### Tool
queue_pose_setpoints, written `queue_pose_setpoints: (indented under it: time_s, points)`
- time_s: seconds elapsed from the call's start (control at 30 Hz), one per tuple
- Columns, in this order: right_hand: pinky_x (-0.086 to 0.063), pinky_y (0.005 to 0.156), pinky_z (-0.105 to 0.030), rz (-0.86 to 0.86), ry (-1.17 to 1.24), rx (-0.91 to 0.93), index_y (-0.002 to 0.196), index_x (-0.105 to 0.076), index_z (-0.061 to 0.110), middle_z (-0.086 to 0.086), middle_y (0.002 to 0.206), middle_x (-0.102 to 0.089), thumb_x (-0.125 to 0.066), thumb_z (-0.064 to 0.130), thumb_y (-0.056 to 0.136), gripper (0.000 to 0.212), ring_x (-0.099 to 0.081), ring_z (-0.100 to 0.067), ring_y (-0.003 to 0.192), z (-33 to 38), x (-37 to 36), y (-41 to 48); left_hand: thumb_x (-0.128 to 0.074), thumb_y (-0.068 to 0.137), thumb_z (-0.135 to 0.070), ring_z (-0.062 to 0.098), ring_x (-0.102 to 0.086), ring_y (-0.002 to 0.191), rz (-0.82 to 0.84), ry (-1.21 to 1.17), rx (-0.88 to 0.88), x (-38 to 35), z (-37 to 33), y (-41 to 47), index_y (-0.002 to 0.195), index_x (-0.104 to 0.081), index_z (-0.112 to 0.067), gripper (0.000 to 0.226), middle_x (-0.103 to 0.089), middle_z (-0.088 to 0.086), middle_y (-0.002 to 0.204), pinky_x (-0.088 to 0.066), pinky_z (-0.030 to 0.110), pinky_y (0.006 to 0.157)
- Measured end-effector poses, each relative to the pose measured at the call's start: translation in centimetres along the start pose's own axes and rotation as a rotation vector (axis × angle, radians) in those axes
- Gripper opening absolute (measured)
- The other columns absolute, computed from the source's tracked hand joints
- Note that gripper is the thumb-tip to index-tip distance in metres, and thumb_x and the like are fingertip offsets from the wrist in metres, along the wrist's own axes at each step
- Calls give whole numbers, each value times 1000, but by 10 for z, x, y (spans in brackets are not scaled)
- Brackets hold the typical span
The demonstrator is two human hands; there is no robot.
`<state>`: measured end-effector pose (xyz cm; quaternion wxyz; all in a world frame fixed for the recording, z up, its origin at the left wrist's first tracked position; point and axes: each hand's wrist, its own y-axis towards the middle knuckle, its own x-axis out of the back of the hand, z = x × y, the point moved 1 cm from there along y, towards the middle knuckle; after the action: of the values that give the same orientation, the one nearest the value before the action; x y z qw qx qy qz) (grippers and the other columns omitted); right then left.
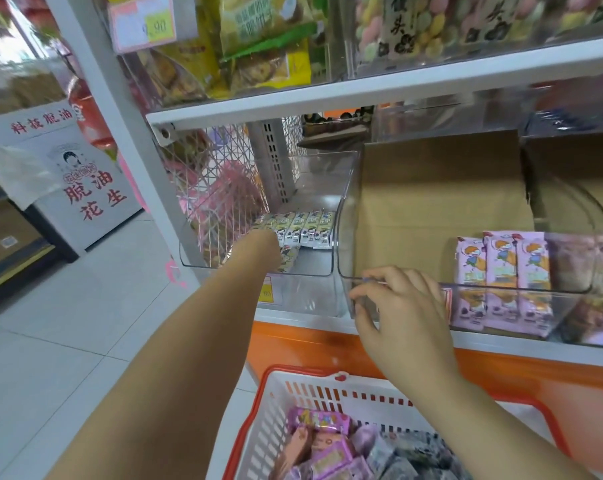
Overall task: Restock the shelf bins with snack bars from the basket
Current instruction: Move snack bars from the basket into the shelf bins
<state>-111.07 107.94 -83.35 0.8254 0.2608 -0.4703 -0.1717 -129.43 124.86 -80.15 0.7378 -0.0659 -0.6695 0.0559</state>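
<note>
Clear plastic walls bound the move: our right hand (397, 306) curls thumb and fingertips over the front rim of the middle bin (347, 237), while our left hand (263, 247) reaches into the left bin (314, 289) beside green-and-white bars (303, 226), and we cannot tell its grip. Purple snack bars (328, 445) lie jumbled in the basket (276, 375) at lower centre, directly below the nearer right hand. Upright purple bars (501, 268) fill the middle bin's right side, and open room lies at its left.
</note>
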Motion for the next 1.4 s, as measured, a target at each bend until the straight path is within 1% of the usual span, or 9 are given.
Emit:
queue_pose_setpoints:
  time_s: [0.13, 0.33, 0.47, 0.57, 0.7, 0.9, 1.07, 1.23, 1.4]
  points:
    - [-28, 91, -28, 4, -8, -4, 81, -72, 25, 6, 96, -64, -78, 12, 67, 20, -57, -21, 92, 0, 0, 0, -47, 94, -13, 26, -51, 99, 164, 40, -249, 2, -7, 1, 119, -61, -13, 28, -55, 10, 118, -41, 32, 90]
    - [-29, 90, -30, 7, -2, 14, 80, -73, 25, 5, 97, -65, -78, 12, 68, 19, -58, -22, 92, -1, 1, 0, -43, 95, -23, 22, -46, 84, 206, 196, -130, -1, -8, 3, 78, -50, -14, 20, -50, 4, 83, -46, 37, 88]
    - [-28, 94, -29, 23, -3, 51, 82, -73, 25, 4, 101, -65, -76, 13, 69, 19, -58, -22, 96, -3, 2, -1, -42, 95, -19, 23, -49, 81, 133, 72, -127, 2, -7, -7, 80, -53, -10, 22, -52, 6, 89, -44, 34, 78]
    - [-27, 110, -36, 18, 34, 91, 84, -72, 23, 1, 110, -65, -69, 12, 74, 15, -54, -21, 107, -3, 5, -6, -36, 96, -7, 28, -53, 82, -3, -160, -123, 11, -6, -26, 94, -60, -1, 24, -55, 10, 85, -46, 34, 75]
    - [-34, 107, -41, -1, 64, 198, 86, -71, 19, 0, 113, -64, -56, 13, 78, 18, -50, -19, 111, -3, 16, -27, -45, 97, -18, 27, -61, 98, -373, -398, -177, 11, -5, -76, 118, -64, -19, 28, -55, 5, 131, -51, 39, 84]
    - [-48, 90, -35, 366, 22, 177, 96, -71, 18, 4, 100, -65, -59, 11, 86, 17, -56, -17, 98, -4, 21, -69, -49, 90, -9, 25, -59, 93, -776, -628, -344, -53, -6, -162, 107, -67, -13, 26, -63, 4, 108, -48, 33, 77]
    - [-47, 93, -39, 1018, -193, -4, 115, -62, 19, 0, 121, -60, -45, 24, 97, 26, -56, -21, 108, -30, 15, -110, -49, 85, -12, 25, -63, 85, -608, -636, -294, -145, -7, -202, 101, -69, -16, 26, -65, 2, 101, -49, 33, 72]
    - [-47, 91, -33, 1308, -378, -88, 127, -55, 16, -7, 125, -58, -46, 23, 98, 31, -57, -23, 105, -63, 1, -137, -42, 90, -20, 25, -56, 113, -161, -527, -256, -229, -9, -213, 117, -65, -20, 35, -60, 2, 123, -45, 32, 91]
    - [-51, 84, -39, 1431, -434, -136, 124, -56, 7, -16, 117, -61, -48, 9, 92, 33, -61, -27, 98, -85, -28, -154, -46, 96, -31, 24, -26, 140, 155, -391, -165, -296, -12, -208, 143, -34, -33, 49, -19, -5, 156, -35, 40, 107]
